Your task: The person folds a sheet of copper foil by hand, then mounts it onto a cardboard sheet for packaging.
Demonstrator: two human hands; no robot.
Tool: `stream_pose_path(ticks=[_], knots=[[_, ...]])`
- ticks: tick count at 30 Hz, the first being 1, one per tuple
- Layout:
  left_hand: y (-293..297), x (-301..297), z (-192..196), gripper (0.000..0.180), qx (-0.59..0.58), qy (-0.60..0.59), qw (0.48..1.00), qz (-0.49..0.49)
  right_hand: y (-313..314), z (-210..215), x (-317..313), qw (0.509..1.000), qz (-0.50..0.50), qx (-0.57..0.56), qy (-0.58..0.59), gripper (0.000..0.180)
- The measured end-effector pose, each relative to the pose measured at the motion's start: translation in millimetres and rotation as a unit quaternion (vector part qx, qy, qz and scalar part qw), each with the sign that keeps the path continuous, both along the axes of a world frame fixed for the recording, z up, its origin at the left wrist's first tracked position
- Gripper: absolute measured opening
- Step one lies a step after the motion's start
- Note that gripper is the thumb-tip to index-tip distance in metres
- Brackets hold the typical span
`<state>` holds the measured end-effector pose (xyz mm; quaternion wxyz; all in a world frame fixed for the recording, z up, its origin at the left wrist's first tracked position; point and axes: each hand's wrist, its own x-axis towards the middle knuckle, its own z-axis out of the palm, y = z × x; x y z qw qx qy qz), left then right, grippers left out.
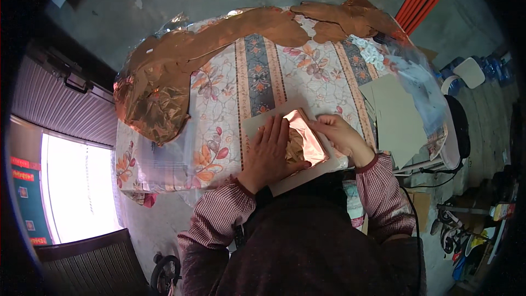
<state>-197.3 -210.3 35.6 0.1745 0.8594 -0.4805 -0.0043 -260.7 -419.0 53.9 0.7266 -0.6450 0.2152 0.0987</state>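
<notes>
Lays left hand [267, 153] flat, thumb out wide, across left side of shiny copper-coloured rectangular foil stack [310, 142]. Curls right hand [346, 136] narrow at stack's right edge (can't tell if gripping). Has stack on pale grey flat board [296, 182], over cream floral tablecloth [211, 112].

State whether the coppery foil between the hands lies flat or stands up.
Flat: the foil shows its broad face upward on the pale board, the left hand across it.

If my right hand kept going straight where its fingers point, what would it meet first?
Probably the edge of the copper foil, right at its fingertips; whether they already touch is unclear. The left hand lies beyond.
</notes>
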Motion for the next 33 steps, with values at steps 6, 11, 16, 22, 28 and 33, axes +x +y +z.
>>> stream_pose_path(ticks=[6,11,16,22,28,33], knots=[[0.1,0.3,0.7,0.111,-0.003,0.016,1.0,0.004,-1.4,-19.8,7.0,0.998,0.047,0.049,0.014,0.019],[0.5,1.5,-0.1,0.111,0.006,0.021,1.0,-0.003,-0.5,-20.0,8.6,0.996,0.079,-0.027,-0.003,0.016],[20.9,17.1,-9.1,0.092,-0.213,0.074,0.974,-0.031,17.1,5.4,-3.7,0.999,-0.021,-0.025,-0.035,0.011],[47.9,-16.9,5.4,0.063,-0.556,0.591,0.561,0.163,22.2,18.9,-15.4,0.99,-0.053,-0.013,-0.128,0.014],[35.3,-30.8,15.4,0.042,-0.398,0.622,0.658,0.146,18.2,7.6,-20.0,0.992,-0.017,0.016,-0.122,0.017],[33.5,-32.2,20.0,0.033,-0.397,0.617,0.662,0.152,19.7,14.7,-27.6,0.973,-0.091,0.207,-0.055,0.027]])
